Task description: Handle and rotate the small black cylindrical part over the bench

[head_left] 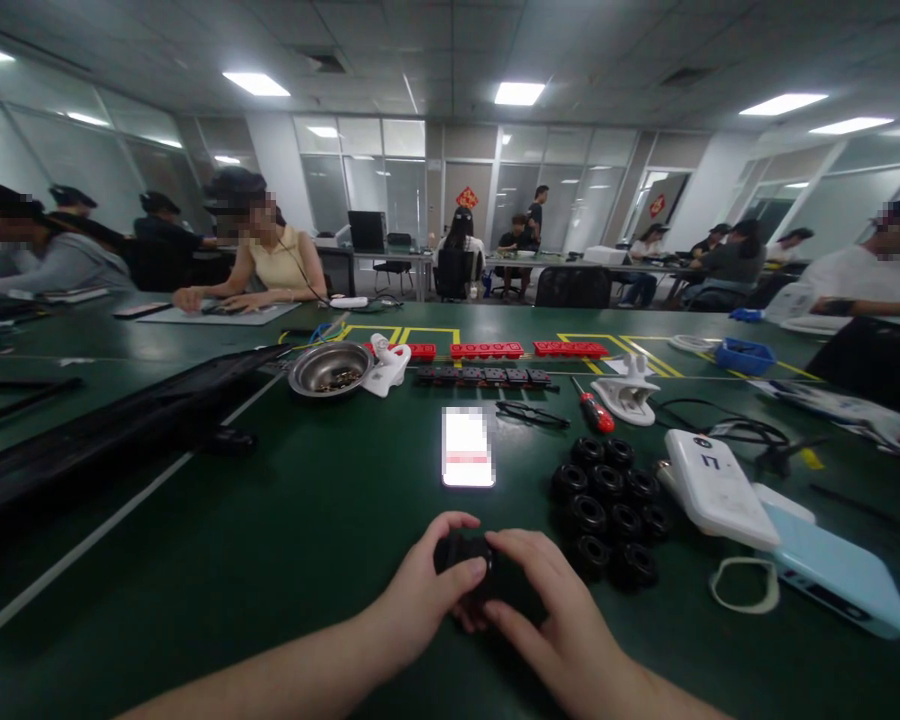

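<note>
My left hand [429, 578] is closed around a small black round part [461, 548], its thumb lying across the near side. From the right, my right hand [547, 590] pinches at the same part with its fingertips. My fingers cover much of it, so its full shape is hidden. Just beyond my hands lies a phone with a bright, partly blurred screen [466, 450]. A cluster of several black ring-shaped parts [607, 500] sits right of my right hand.
Farther back are a metal bowl [330, 370] with small pieces, white clamps [630, 390], a red screwdriver [596, 412], red strips [487, 350] and a black strip [487, 378]. White [720, 485] and light-blue power banks [836, 570] lie right; a long black object [120, 430] lies left. Other people sit beyond.
</note>
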The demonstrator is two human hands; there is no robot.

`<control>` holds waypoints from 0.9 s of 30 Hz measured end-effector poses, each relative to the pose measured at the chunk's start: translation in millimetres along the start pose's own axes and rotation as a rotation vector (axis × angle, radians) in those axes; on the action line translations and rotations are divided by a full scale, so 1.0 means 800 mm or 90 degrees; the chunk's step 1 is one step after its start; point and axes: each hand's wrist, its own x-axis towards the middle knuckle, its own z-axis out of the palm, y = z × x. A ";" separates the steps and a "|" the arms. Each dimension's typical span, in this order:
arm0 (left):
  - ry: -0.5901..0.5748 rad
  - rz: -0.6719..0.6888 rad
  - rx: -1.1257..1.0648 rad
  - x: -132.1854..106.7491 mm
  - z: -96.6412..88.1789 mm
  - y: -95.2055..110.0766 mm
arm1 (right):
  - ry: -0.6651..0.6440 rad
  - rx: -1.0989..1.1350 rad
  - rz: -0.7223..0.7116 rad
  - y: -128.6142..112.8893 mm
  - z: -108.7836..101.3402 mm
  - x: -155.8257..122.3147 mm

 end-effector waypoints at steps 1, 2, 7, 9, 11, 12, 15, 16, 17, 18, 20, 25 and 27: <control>0.011 0.006 -0.017 0.000 0.000 0.000 | 0.004 0.014 0.027 0.001 0.002 0.000; 0.023 0.013 -0.034 0.000 0.000 0.001 | 0.009 0.030 0.055 0.002 0.004 0.000; 0.000 0.040 -0.027 -0.004 0.000 0.002 | 0.005 0.086 0.100 0.003 0.004 0.004; -0.018 0.054 -0.018 -0.005 -0.001 0.002 | 0.000 0.073 0.078 0.000 0.001 0.006; -0.028 0.055 -0.033 -0.003 -0.003 0.002 | 0.002 0.051 0.035 -0.003 -0.002 0.006; -0.029 0.052 -0.036 -0.002 -0.003 0.002 | 0.007 0.038 0.011 -0.003 -0.003 0.006; -0.017 0.024 0.006 0.002 -0.003 0.002 | 0.018 -0.007 -0.044 -0.004 -0.004 0.005; -0.014 0.011 0.024 0.002 -0.002 0.002 | 0.016 -0.021 -0.055 -0.004 -0.004 0.004; -0.012 -0.002 0.036 0.002 -0.001 0.003 | 0.010 -0.034 -0.062 -0.005 -0.004 0.004; -0.006 -0.010 0.040 0.002 0.000 0.003 | 0.001 -0.043 -0.064 -0.005 -0.003 0.003; 0.013 0.000 0.028 -0.001 0.002 0.004 | -0.008 -0.048 -0.046 -0.006 -0.002 0.001; 0.004 0.034 0.042 -0.006 0.002 0.005 | 0.006 -0.011 0.085 -0.006 -0.001 0.002; 0.007 0.022 0.053 -0.005 0.000 0.005 | -0.014 -0.005 0.087 -0.006 -0.001 0.003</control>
